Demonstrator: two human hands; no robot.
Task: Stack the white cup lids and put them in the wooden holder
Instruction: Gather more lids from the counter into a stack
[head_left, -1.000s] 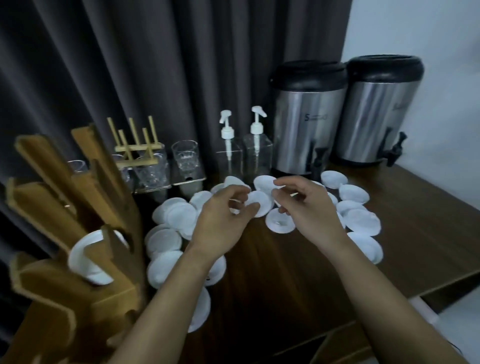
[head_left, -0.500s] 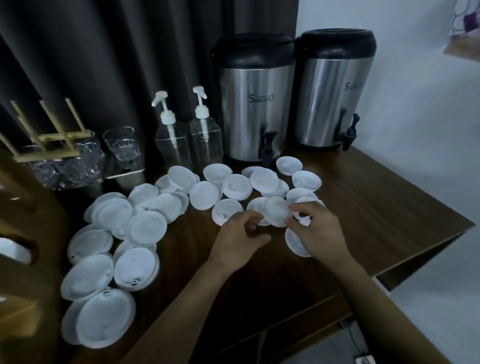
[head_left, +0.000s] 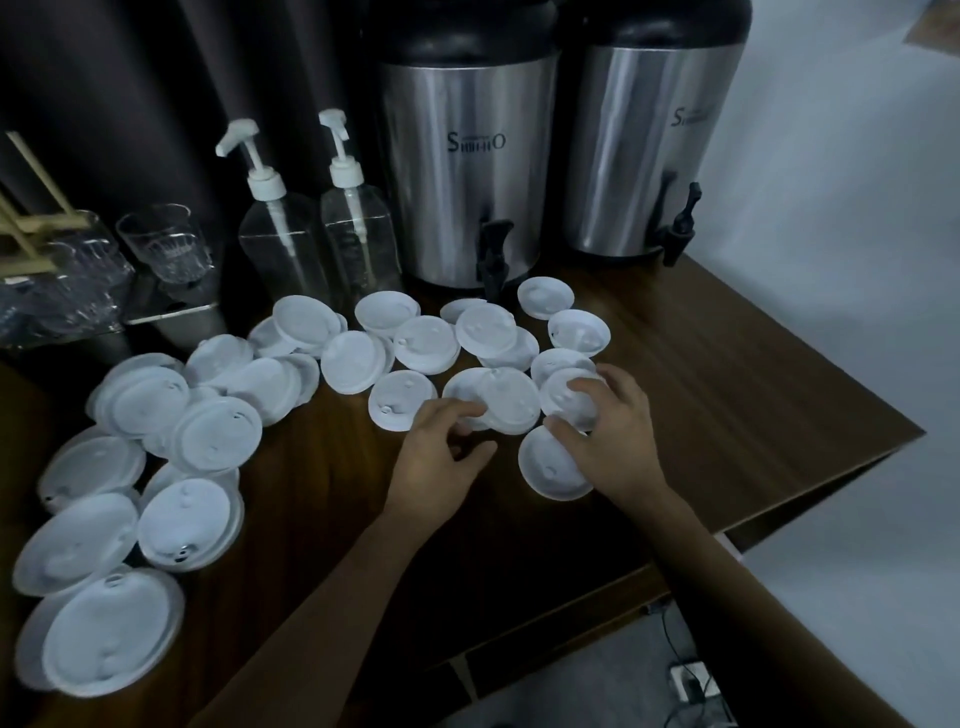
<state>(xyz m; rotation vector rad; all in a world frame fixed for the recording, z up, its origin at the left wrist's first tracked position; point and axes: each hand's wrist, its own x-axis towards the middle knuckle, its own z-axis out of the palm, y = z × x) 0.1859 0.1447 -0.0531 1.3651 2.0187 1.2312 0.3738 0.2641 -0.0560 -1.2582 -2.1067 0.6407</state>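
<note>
Several white cup lids (head_left: 353, 361) lie scattered and overlapping across the dark wooden table (head_left: 727, 374). My left hand (head_left: 441, 462) is at the near edge of one lid (head_left: 506, 397) in the middle, fingers curled, pinching its rim. My right hand (head_left: 610, 436) is draped over a neighbouring lid (head_left: 563, 402), fingertips on top and thumb at its near edge. Another lid (head_left: 545, 470) lies partly under my right wrist. The wooden holder is out of view.
Two steel drink dispensers (head_left: 467, 171) (head_left: 649, 150) stand at the back, taps facing the lids. Two clear pump bottles (head_left: 280, 244) are left of them, with glasses (head_left: 166, 249) on a small tray and a bamboo rack (head_left: 26, 228) further left. The table's edge (head_left: 810, 473) runs at the right.
The view has swung right and down, so the wooden holder has left the frame. Both hands dropped from mid-air to the lids in the middle of the table and took hold of them.
</note>
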